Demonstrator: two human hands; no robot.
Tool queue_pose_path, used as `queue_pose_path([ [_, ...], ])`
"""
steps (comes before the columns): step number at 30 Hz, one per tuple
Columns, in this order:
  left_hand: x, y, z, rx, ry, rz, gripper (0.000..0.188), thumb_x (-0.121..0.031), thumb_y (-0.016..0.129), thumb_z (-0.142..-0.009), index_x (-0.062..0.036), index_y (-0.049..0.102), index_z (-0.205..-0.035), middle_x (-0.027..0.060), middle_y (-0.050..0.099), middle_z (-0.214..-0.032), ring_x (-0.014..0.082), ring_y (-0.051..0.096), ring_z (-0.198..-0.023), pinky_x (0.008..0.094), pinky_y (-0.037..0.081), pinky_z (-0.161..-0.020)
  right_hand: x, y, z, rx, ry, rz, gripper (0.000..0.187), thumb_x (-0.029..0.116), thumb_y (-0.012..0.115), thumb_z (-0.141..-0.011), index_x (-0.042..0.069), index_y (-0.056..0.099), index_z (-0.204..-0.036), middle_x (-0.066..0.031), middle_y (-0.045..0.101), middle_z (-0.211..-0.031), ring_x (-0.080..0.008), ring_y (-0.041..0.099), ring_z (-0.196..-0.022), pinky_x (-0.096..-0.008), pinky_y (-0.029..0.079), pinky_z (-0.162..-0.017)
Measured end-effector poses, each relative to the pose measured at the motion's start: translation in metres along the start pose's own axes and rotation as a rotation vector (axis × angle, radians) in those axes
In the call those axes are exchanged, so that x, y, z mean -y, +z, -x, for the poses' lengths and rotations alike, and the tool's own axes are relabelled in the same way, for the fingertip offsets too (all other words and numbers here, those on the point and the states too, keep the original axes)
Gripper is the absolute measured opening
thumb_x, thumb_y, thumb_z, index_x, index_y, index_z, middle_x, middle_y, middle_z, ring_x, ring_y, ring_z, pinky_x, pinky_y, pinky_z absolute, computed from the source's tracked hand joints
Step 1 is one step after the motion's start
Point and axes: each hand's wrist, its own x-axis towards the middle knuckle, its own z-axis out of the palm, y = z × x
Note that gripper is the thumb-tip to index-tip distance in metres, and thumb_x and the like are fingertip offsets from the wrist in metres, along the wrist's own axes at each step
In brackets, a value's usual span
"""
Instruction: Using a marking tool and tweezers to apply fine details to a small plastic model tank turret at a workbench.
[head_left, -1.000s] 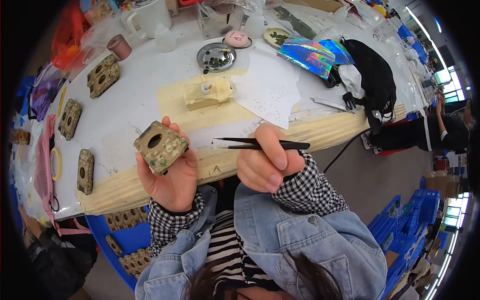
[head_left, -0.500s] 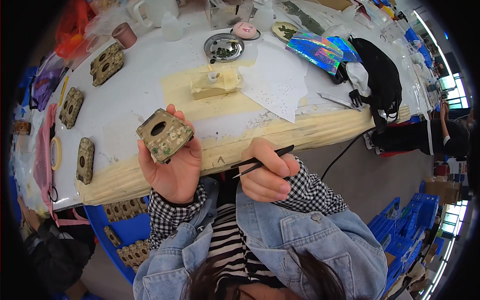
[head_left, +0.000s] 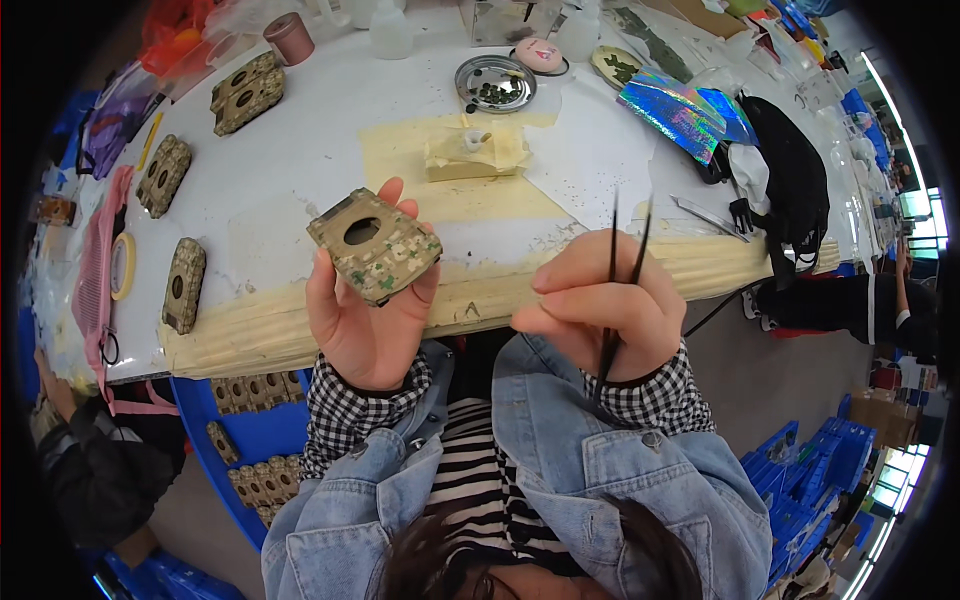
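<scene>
My left hand (head_left: 362, 345) is closed round a camouflage-painted model tank hull (head_left: 398, 258), held up over the table's near edge. The hull is tilted, with its top and a dark oval hole facing me. To its right, my right hand (head_left: 640, 315) holds black tweezers (head_left: 643, 240) between its fingers. The two thin tips point up and away from me, standing apart with nothing visible between them. My right thumb and forefinger are close together; whether something tiny lies between them I cannot tell. The tweezers do not touch the hull.
A beige taped block (head_left: 470, 163) holding a small cup stands beyond my hands. Behind it is a round metal dish (head_left: 480, 103) of small dark green parts. More hulls (head_left: 184, 285) lie at left, others in a blue tray (head_left: 258, 428) below. Silver tweezers (head_left: 710, 218) lie at right.
My right hand has moved right and turned the tweezers from lying sideways to pointing up. The view has shifted, and the hull stays in my left hand.
</scene>
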Motion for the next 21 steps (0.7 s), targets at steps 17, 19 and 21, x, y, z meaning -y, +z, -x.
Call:
queue_pose_path([
  [17, -0.001, 0.003, -0.001, -0.108, 0.016, -0.052, 0.061, -0.034, 0.038, -0.095, 0.001, 0.018, -0.14, 0.0215, 0.027, -0.142, 0.0314, 0.042, -0.123, 0.0419, 0.041, -0.1, -0.014, 0.009, 0.001, 0.029, -0.484, 0.542, 0.031, 0.01, 0.08, -0.066, 0.005, 0.058, -0.088, -0.0065, 0.064, -0.081, -0.02, 0.061, -0.071, -0.03, 0.052, -0.057],
  [19, 0.0, 0.003, -0.002, -0.104, 0.023, -0.061, 0.061, -0.033, 0.039, -0.095, 0.0019, 0.017, -0.14, 0.0216, 0.029, -0.141, 0.0313, 0.043, -0.122, 0.0417, 0.042, -0.099, -0.016, 0.012, 0.0, -0.006, -0.519, 0.543, 0.026, 0.011, 0.079, -0.067, 0.005, 0.058, -0.082, -0.0061, 0.063, -0.076, -0.0189, 0.061, -0.069, -0.028, 0.051, -0.053],
  [21, -0.001, 0.002, -0.001, -0.106, 0.007, -0.075, 0.056, -0.033, 0.038, -0.095, -0.0012, 0.023, -0.138, 0.0185, 0.03, -0.141, 0.0289, 0.041, -0.124, 0.0422, 0.04, -0.1, -0.018, 0.013, -0.001, -0.03, -0.54, 0.542, 0.025, 0.012, 0.079, -0.068, 0.005, 0.058, -0.08, -0.0058, 0.062, -0.074, -0.0182, 0.061, -0.068, -0.0269, 0.051, -0.051],
])
